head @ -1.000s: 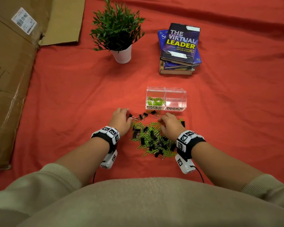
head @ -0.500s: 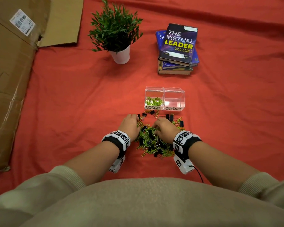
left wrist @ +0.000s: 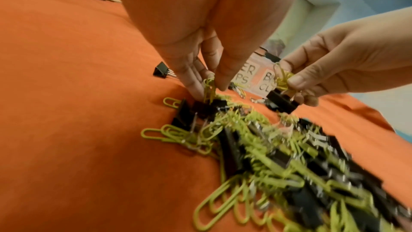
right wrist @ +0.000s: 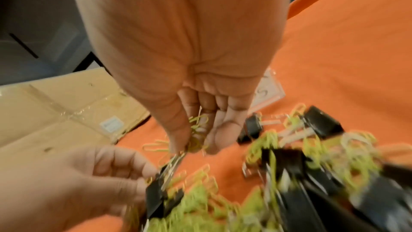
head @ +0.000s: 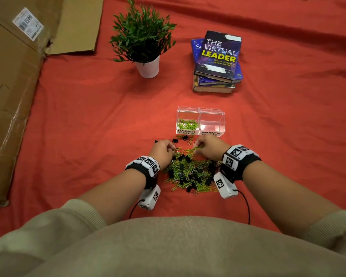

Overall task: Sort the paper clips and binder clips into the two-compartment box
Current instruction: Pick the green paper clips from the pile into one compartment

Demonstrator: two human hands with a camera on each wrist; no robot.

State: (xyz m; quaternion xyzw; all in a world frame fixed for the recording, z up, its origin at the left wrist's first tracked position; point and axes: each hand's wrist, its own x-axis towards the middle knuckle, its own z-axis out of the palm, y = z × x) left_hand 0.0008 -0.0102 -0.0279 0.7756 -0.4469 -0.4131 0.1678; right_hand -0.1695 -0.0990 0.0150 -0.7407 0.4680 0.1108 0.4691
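Red cloth [head: 88, 116] covers the whole surface. On it: potted plant [head: 143, 41], stack of books [head: 217, 62], clear two-compartment box [head: 200, 121], messy pile of green paper clips and black binder clips [head: 190, 172], flattened cardboard [head: 14, 76] along the left edge.

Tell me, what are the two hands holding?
Left hand pinches green paper clips at their top ends. Right hand pinches a bunch of green clips between thumb and fingers; a black binder clip dangles below.
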